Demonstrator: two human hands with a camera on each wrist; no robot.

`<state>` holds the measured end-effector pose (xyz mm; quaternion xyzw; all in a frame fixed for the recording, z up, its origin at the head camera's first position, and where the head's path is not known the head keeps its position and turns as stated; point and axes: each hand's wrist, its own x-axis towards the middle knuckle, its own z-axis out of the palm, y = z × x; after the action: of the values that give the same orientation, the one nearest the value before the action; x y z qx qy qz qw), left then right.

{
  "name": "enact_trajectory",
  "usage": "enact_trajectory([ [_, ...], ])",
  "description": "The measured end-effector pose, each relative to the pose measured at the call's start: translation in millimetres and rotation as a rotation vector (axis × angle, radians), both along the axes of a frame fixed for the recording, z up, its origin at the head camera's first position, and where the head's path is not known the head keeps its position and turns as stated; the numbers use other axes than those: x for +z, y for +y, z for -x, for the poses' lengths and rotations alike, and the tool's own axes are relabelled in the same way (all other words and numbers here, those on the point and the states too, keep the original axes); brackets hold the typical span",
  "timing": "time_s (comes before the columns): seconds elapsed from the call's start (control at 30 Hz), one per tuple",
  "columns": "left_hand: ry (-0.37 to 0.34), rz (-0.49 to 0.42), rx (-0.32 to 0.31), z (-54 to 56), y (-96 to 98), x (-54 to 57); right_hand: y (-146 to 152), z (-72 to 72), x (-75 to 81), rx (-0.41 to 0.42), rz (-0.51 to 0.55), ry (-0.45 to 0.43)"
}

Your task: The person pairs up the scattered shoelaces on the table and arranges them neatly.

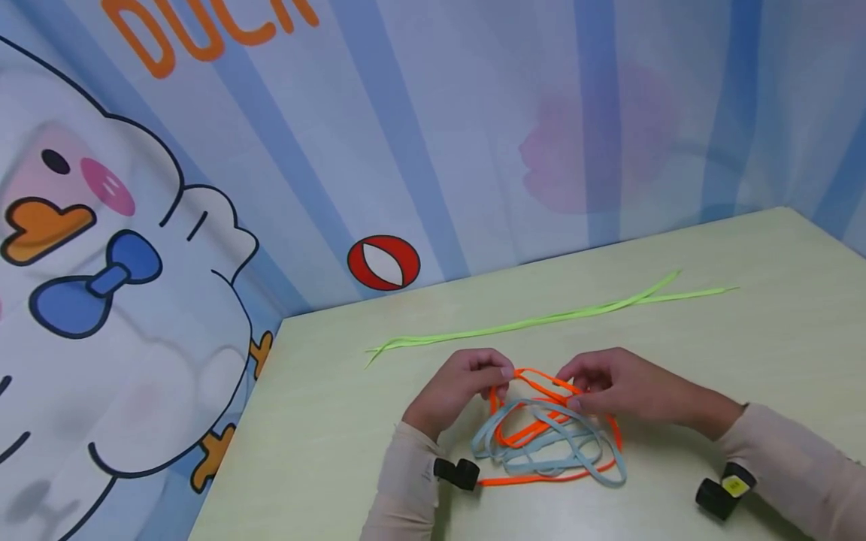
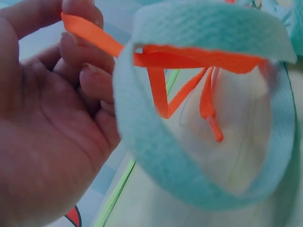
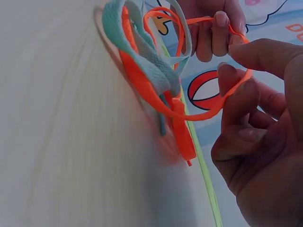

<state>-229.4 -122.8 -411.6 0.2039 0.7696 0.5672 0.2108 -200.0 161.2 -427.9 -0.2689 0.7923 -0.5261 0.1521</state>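
Between the hands lies a loose tangle of an orange shoelace (image 1: 531, 479) and a pale blue shoelace (image 2: 139, 127). My left hand (image 1: 467, 382) pinches the orange lace at the tangle's upper left, between thumb and fingertips. On the other side, my right hand (image 1: 625, 385) pinches another stretch of the same orange lace (image 3: 208, 115), its thumb and index finger meeting around it. Blue loops wind through the orange ones and sag below the hands. An orange lace tip (image 2: 215, 130) hangs free in the left wrist view. Where the laces cross inside the tangle is partly hidden.
Bright green laces (image 1: 501, 328) lie stretched out across the table (image 1: 311, 421) beyond the hands. Behind the table's far edge rises a printed cloth backdrop (image 1: 460, 135) with a cartoon duck on the left. Black wrist cameras (image 1: 725, 492) sit on both sleeves.
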Motion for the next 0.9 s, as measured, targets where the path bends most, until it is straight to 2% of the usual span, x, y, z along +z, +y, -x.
enact_trajectory([
  [0.27,-0.014,-0.058,-0.099,-2.1,-4.9,1.2,3,-4.6,11.9,0.041,-0.007,0.026],
  [0.43,-0.047,-0.113,-0.124,-7.0,-11.8,-3.5,6,-6.8,18.9,0.04,-0.055,0.046],
  [0.57,-0.046,-0.141,-0.131,-11.5,-18.0,-5.7,7,-7.4,22.9,0.044,-0.069,0.065],
  [0.7,-0.061,-0.145,-0.146,-16.4,-24.6,-4.1,7,-9.7,29.0,0.063,-0.06,0.078],
  [0.9,-0.081,-0.163,-0.212,-20.1,-32.3,-0.3,7,-20.5,44.7,0.088,-0.037,0.083],
])
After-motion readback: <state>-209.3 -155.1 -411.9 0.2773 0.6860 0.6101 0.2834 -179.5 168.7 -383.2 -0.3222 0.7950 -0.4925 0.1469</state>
